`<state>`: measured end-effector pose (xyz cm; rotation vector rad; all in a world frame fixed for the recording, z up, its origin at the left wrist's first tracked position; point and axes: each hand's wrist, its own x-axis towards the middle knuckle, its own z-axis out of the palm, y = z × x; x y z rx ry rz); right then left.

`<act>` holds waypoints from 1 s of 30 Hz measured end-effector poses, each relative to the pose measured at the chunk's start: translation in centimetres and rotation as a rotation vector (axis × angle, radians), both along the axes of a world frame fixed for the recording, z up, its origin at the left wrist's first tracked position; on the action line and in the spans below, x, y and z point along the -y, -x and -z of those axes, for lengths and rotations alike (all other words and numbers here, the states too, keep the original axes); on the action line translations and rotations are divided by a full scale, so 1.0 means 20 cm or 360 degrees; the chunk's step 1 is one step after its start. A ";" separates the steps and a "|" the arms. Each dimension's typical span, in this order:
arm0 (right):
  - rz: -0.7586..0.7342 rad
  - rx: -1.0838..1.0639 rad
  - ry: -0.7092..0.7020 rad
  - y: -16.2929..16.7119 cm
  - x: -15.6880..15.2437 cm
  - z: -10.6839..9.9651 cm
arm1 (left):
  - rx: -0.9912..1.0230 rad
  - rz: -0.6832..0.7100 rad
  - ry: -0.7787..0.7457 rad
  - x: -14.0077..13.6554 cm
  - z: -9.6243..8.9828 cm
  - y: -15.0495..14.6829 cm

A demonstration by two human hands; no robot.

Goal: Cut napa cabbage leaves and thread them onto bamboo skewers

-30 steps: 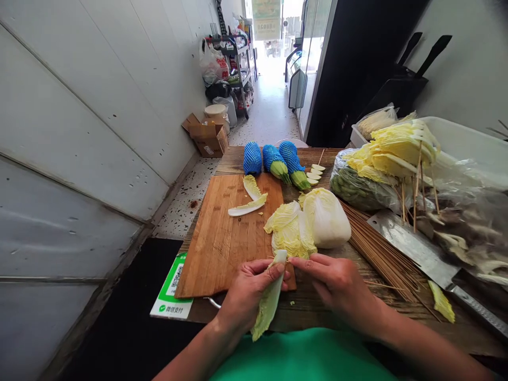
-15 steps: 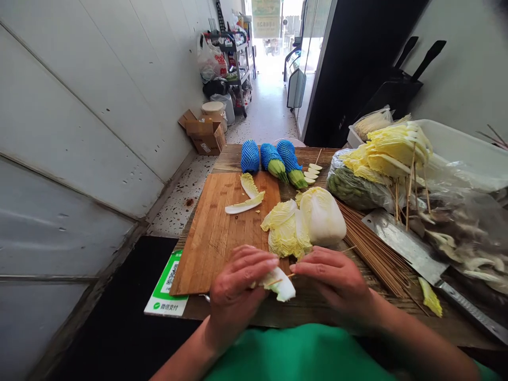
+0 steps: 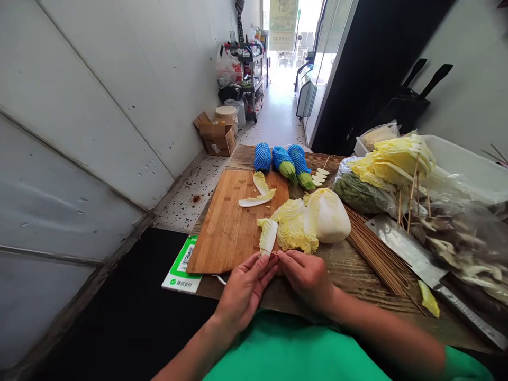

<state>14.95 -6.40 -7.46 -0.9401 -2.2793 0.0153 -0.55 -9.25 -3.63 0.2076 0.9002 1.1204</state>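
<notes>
My left hand [image 3: 249,283] is closed on the lower end of a napa cabbage leaf strip [image 3: 268,235], which points away from me over the near right part of the cutting board [image 3: 214,238]. Pinched in my right hand [image 3: 304,272] is a thin wooden skewer [image 3: 273,253], which runs across the strip's lower part. Just beyond my hands lie loose yellow cabbage leaves [image 3: 296,227] against a cut napa cabbage [image 3: 328,216]. Two trimmed leaf strips [image 3: 256,200] rest on the far part of the board. My fingers hide some of the skewer.
A bundle of skewers [image 3: 377,254] and a cleaver [image 3: 408,251] lie on the right. Behind them are skewered cabbage leaves [image 3: 405,159], a bag of green pods [image 3: 353,190] and bagged mushrooms [image 3: 468,248]. Blue-netted zucchini [image 3: 286,168] sit at the back; a green QR card [image 3: 182,270] lies left.
My left hand has turned and lowered, so the leaf strip now points away from me instead of toward me. My right hand has shifted left, close against the left. The view has tilted slightly.
</notes>
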 end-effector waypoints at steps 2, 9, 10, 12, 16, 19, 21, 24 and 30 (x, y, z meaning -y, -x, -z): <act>0.0001 0.0061 0.0055 0.05 0.03 -0.01 | 0.0064 -0.0162 0.0048 0.00 0.03 -0.02; 0.0071 0.0175 0.0196 0.10 0.10 -0.03 | 0.0216 -0.0409 0.0108 0.00 0.05 -0.01; 0.0055 0.0152 0.0234 0.09 0.11 -0.04 | 0.0209 -0.0436 0.0132 0.00 0.04 0.00; 0.0035 0.0087 0.0312 0.05 0.12 -0.05 | 0.0184 -0.0464 0.0187 -0.01 0.03 0.02; 0.0056 0.0046 0.0400 -0.02 0.12 -0.10 | 0.0146 -0.0441 0.0234 -0.04 0.00 0.04; 0.0045 0.0118 0.0415 -0.02 0.09 -0.11 | 0.0090 -0.0396 0.0191 -0.05 -0.01 0.04; 0.0058 0.0139 0.0441 -0.01 0.07 -0.11 | 0.0063 -0.0354 0.0164 -0.05 0.00 0.04; 0.0071 0.0111 0.0506 0.02 0.05 -0.10 | 0.0048 -0.0342 0.0167 -0.06 0.02 0.04; -0.0025 0.0102 0.0592 0.03 0.06 -0.09 | 0.0031 -0.0371 0.0280 -0.07 0.03 0.05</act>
